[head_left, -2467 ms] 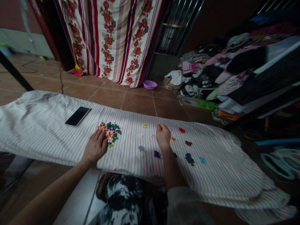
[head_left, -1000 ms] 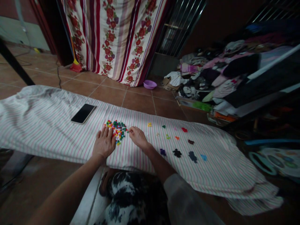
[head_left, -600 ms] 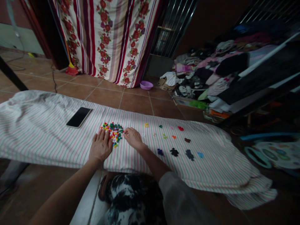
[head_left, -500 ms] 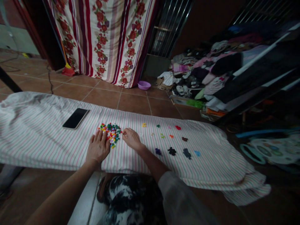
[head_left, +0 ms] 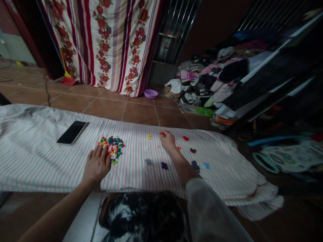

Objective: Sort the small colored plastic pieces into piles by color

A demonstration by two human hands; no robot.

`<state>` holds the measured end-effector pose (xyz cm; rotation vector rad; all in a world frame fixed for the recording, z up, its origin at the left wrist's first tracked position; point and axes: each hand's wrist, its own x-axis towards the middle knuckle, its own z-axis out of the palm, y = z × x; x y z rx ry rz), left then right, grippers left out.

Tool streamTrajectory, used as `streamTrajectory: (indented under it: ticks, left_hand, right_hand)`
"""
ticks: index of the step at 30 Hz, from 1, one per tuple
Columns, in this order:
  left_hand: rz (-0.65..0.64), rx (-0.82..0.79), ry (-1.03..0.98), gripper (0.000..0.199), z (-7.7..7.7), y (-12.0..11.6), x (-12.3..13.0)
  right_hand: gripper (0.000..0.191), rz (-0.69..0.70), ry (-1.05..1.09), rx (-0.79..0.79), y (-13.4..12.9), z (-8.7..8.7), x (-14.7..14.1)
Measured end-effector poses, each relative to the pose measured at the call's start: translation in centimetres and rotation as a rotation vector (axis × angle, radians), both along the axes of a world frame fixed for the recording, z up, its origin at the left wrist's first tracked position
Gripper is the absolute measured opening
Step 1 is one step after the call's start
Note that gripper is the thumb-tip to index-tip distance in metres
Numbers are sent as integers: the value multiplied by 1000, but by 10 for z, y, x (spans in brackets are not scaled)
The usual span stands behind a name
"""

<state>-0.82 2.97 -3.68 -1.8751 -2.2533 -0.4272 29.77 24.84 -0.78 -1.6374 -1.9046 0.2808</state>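
A mixed pile of small coloured pieces (head_left: 116,148) lies on the striped cloth. My left hand (head_left: 98,163) rests flat at the pile's lower left edge, fingers spread and touching pieces. Farther right, my right hand (head_left: 168,139) is pinched over the small colour groups; what its fingertips hold, if anything, is too small to name. Near it are a yellow group (head_left: 149,136), a red group (head_left: 186,138), a brown group (head_left: 193,150), a purple group (head_left: 164,165), a grey group (head_left: 148,162), a dark group (head_left: 195,166) and a blue group (head_left: 206,165).
A black-screened phone (head_left: 72,132) lies on the cloth left of the pile. Beyond the cloth-covered surface (head_left: 37,148), a purple basin (head_left: 150,93) stands on the tiled floor beside a floral curtain (head_left: 116,50). Clothes (head_left: 212,74) are heaped at the right.
My right hand has moved right, from beside the pile to the colour groups, staying pinched. My left hand stays at the pile. The whole view has shifted slightly.
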Motion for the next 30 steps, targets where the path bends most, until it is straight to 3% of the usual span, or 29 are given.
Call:
streamTrajectory:
  ticks: [6,19,30]
  left_hand:
    - [19,-18,22,57,2,0,1]
    - [13,-11,14,57,1,1,0]
    - [2,-5,5,57,7,0,2]
  right_hand:
    - [22,-119,-51,-49,17,3,36]
    - [28,-40,-254,-152,20,-5,28]
    - [35,-89,-221,-203,15,4,30]
